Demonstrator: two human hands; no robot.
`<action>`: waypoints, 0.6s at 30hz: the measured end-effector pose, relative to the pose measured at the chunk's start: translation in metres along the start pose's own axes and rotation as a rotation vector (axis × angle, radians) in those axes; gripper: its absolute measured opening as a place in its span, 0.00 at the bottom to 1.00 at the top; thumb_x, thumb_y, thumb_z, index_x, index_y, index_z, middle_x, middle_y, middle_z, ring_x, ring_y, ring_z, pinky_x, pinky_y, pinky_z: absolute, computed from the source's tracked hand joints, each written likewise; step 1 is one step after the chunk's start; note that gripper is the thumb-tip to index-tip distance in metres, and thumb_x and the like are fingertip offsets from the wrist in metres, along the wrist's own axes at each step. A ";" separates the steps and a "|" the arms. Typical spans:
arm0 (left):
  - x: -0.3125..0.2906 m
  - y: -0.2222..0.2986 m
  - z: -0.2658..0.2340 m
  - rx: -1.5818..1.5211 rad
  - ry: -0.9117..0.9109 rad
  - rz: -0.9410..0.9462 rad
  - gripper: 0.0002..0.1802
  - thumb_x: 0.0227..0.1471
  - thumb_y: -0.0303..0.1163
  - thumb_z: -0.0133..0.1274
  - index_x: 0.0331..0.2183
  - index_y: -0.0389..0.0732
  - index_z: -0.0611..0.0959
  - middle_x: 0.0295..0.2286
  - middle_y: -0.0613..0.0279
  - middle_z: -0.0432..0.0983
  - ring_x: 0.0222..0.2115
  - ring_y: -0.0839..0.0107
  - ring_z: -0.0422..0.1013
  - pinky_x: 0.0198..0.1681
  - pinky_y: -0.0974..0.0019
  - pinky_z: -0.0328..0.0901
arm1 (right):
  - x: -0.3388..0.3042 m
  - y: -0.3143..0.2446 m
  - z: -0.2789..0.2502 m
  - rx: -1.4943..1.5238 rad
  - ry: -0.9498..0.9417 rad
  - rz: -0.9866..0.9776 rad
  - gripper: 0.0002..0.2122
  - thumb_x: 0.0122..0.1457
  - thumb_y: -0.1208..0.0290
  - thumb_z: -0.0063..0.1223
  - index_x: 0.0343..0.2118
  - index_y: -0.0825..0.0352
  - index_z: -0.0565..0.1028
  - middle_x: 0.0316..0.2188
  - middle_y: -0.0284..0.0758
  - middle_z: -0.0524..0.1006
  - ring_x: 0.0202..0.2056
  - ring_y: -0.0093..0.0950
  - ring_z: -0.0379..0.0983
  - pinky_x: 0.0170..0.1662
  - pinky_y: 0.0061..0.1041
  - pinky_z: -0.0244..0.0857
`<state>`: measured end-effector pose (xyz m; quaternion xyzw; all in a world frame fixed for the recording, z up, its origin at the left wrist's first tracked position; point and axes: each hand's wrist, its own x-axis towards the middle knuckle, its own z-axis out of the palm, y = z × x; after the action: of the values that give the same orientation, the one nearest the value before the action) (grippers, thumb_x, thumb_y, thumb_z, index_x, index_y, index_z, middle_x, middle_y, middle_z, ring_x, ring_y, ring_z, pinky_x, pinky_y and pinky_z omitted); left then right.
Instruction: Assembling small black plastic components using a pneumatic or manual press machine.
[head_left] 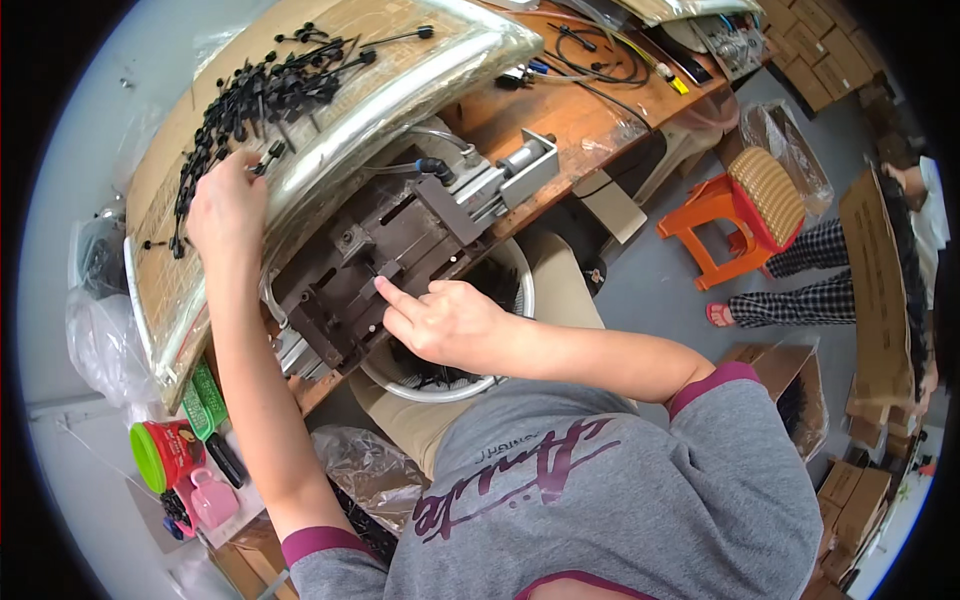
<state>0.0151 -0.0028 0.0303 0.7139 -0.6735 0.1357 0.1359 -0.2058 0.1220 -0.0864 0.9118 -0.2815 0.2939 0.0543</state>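
Observation:
My left hand point(228, 208) is at the near edge of a heap of small black parts with thin stems and round heads point(265, 95). Its fingers are closed in a pinch on a black stemmed part point(270, 155). My right hand point(450, 325) reaches over a dark metal fixture point(420, 225) with its index finger stretched out and the other fingers curled. That fingertip touches or nearly touches a small block point(388, 272) in the fixture's middle. I see nothing held in the right hand.
The heap lies on a cardboard-covered board point(400, 75) with a plastic-wrapped rim. A pneumatic cylinder point(525, 158) sits at the fixture's right end. Below is a white-rimmed basket point(525, 275) of black parts. Another person stands at right behind a carton point(875, 290), near an orange stool point(735, 215).

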 end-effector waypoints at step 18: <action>-0.127 0.001 -0.059 -0.632 0.107 0.238 0.14 0.52 0.15 0.60 0.43 0.30 0.81 0.57 0.45 0.70 0.54 0.60 0.70 0.56 0.61 0.67 | -0.007 -0.015 0.022 0.056 0.084 0.197 0.06 0.50 0.70 0.52 0.25 0.66 0.71 0.47 0.57 0.78 0.18 0.25 0.76 0.26 0.25 0.67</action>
<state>0.0062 0.1364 0.0370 0.5448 -0.7526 -0.0275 0.3689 -0.1912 0.1319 -0.1078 0.8677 -0.3590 0.3436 0.0115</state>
